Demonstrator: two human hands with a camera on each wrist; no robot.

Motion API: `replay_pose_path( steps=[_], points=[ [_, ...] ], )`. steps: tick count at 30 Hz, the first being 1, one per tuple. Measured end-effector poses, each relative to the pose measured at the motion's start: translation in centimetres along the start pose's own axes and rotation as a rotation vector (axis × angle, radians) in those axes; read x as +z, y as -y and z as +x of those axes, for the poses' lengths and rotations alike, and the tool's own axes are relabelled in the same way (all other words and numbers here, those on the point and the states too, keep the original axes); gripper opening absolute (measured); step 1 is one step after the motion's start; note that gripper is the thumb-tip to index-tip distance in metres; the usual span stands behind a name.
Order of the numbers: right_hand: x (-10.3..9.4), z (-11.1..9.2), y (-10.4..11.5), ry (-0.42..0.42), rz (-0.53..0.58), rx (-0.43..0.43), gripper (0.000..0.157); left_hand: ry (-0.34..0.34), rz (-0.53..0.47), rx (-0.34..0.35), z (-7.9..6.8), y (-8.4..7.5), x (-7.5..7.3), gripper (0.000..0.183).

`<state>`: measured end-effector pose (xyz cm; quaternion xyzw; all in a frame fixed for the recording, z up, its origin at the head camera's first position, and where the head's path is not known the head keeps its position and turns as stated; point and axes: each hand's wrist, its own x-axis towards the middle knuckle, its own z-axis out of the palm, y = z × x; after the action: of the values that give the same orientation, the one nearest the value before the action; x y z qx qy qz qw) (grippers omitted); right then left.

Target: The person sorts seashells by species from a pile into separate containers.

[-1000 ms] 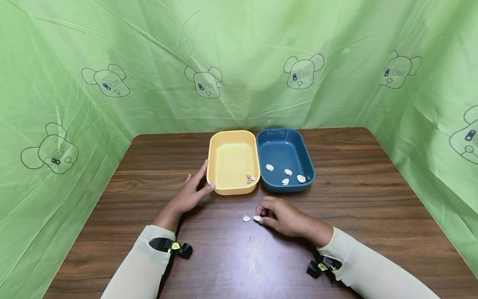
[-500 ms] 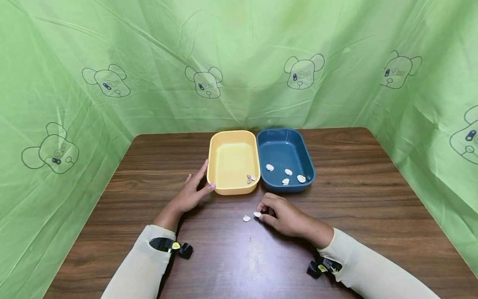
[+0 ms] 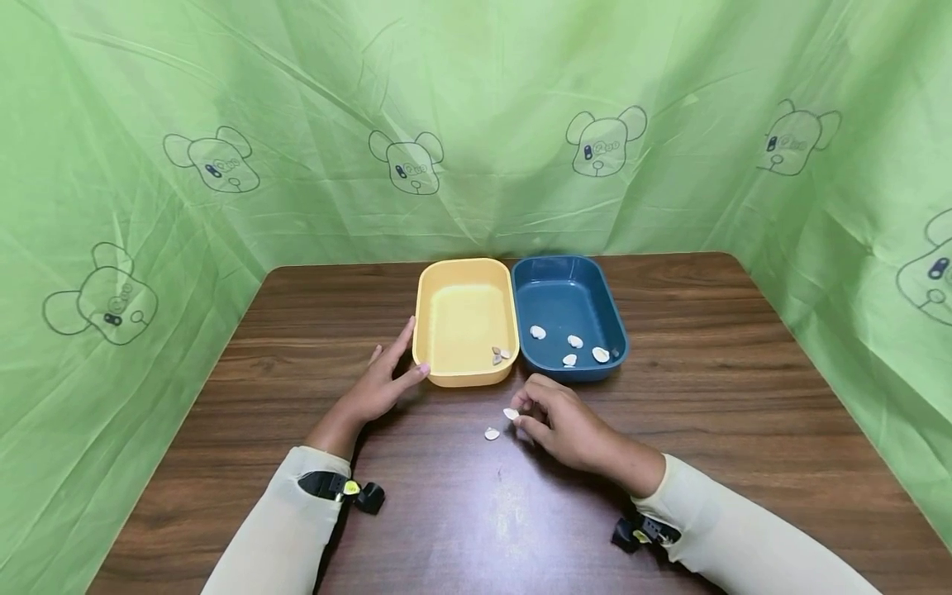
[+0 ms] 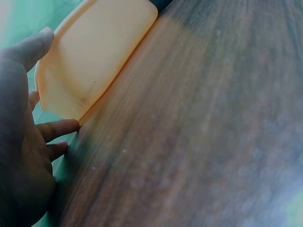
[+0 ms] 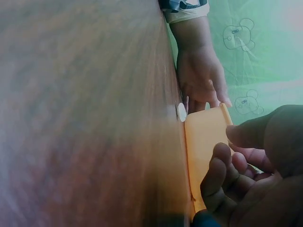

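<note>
Between the thumb and fingers of my right hand [image 3: 568, 426] is a white seashell [image 3: 511, 414], pinched just above the table in front of the trays. Another white seashell [image 3: 492, 434] lies on the wood close by, to the left. My left hand [image 3: 375, 388] has its fingers extended against the near-left side of the yellow tray [image 3: 464, 381], thumb at the rim. A few small brownish shells [image 3: 497, 359] sit in that tray's near-right corner. Several white shells [image 3: 575, 341] are spread in the blue tray [image 3: 558, 297]. In the right wrist view the pinched shell is hidden by the fingers.
Both trays stand side by side toward the back of the dark wood table [image 3: 335, 306]. A green curtain [image 3: 483, 198] with printed bear faces closes off the back and both sides. Each wrist wears a strapped black camera.
My right hand has lifted the pinched seashell off the table and moved it slightly toward the trays. The left hand and the other shells stay where they were.
</note>
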<state>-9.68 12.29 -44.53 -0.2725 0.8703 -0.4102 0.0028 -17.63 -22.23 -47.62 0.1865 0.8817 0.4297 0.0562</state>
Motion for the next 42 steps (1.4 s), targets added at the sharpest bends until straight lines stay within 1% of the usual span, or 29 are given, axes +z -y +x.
replay_pose_path(
  steps=[6, 13, 21, 29, 34, 37, 42],
  points=[
    [-0.4, 0.4, 0.4, -0.057, -0.013, -0.014, 0.012, -0.003, -0.002, 0.001, 0.1, 0.0, 0.0, 0.087],
    [-0.7, 0.8, 0.9, -0.068, -0.017, -0.016, 0.01, 0.004, -0.004, 0.003, 0.0, -0.1, 0.0, 0.088],
    [-1.0, 1.9, 1.8, -0.126, -0.023, 0.006, 0.011, 0.002, -0.006, 0.005, 0.1, -0.1, 0.0, 0.088],
    [-1.4, 2.8, 2.2, -0.174, -0.013, 0.025, 0.011, 0.003, -0.006, 0.006, 0.0, 0.0, 0.0, 0.088],
    [-1.7, 3.4, 2.8, -0.193, -0.028, 0.051, 0.009, 0.003, -0.007, 0.001, 0.1, 0.1, 0.1, 0.088],
    [-1.7, 3.8, 3.1, -0.19, -0.048, 0.083, 0.007, 0.004, -0.009, 0.001, 0.1, 0.0, 0.0, 0.088],
    [-1.8, 4.7, 3.4, -0.208, -0.078, 0.127, 0.003, 0.006, -0.007, 0.003, 0.1, 0.0, 0.0, 0.088]
  ],
)
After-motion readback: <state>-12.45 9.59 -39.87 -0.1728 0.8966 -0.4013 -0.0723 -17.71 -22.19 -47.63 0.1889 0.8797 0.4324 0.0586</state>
